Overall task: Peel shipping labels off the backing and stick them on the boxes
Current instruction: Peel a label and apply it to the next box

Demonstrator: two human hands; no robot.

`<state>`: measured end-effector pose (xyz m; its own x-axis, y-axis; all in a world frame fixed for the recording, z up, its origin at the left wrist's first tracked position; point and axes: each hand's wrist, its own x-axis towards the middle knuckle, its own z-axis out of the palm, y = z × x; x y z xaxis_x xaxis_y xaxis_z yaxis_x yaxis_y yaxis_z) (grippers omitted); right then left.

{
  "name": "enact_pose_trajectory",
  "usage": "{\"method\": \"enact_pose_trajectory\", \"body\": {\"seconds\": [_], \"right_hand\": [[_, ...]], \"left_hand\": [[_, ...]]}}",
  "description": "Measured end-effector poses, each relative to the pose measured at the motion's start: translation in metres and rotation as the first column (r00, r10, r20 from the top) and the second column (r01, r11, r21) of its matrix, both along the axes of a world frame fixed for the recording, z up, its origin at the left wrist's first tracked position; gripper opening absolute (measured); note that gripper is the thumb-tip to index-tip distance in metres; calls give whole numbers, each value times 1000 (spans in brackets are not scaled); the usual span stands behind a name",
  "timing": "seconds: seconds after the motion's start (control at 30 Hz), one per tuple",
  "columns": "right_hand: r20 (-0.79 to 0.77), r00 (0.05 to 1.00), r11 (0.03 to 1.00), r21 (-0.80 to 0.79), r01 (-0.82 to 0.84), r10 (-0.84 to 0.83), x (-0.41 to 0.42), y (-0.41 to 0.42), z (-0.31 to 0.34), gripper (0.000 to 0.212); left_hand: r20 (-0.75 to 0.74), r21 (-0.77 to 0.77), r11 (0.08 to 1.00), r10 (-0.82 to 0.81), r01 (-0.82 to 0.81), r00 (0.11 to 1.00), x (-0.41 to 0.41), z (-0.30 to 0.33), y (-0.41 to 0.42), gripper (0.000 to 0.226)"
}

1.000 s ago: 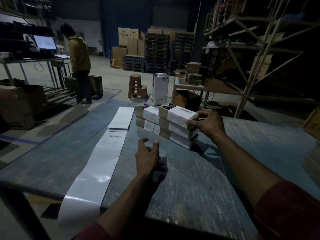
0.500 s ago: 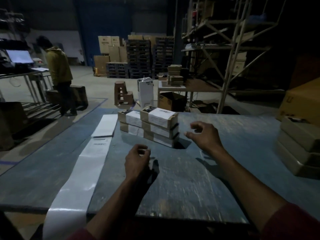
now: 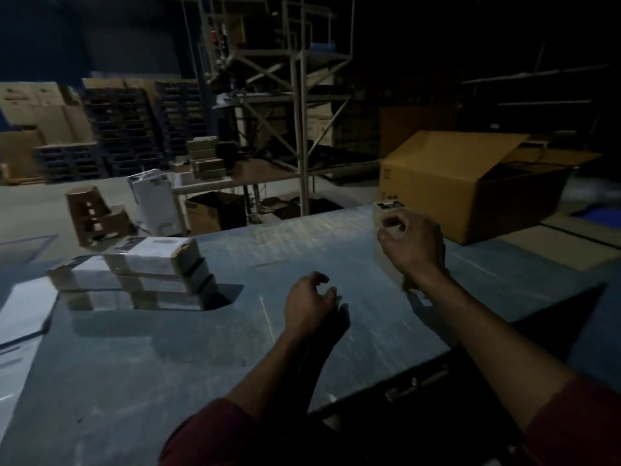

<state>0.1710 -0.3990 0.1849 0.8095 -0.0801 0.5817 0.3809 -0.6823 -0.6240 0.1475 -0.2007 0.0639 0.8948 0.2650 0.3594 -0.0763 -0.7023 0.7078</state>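
While my head turns: print is blurred, unreadable.
Right hand (image 3: 411, 245): grips a box (image 3: 386, 210) at 1 o'clock.
Left hand (image 3: 311, 302): loose, empty.
Labelled stack (image 3: 158, 267): 10 o'clock.

Scuffed matt table (image 3: 208, 348), cardboard boxes (image 3: 181, 260) with white paper labels (image 3: 154, 255), glossy backing strip (image 3: 20, 317)

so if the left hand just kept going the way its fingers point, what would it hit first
Probably nothing soon: the left hand points up-right over bare table, toward the right hand on a small box, though depth is unclear.
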Motion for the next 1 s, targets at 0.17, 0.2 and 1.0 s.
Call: {"method": "enact_pose_trajectory", "body": {"seconds": [0.17,0.2,1.0], "right_hand": [[-122,972,976,-109,186,-199,30,-31,6,60],[-180,961,974,-122,189,-209,36,-32,4,68],[-116,992,982,188,-18,41,25,-39,-33,77]], "left_hand": [[-100,431,903,40,7,994,16,-30,-23,45],[-97,425,905,35,10,995,18,-31,-21,45],[-79,-466,885,-44,2,996,-4,-18,-18,54]]}}
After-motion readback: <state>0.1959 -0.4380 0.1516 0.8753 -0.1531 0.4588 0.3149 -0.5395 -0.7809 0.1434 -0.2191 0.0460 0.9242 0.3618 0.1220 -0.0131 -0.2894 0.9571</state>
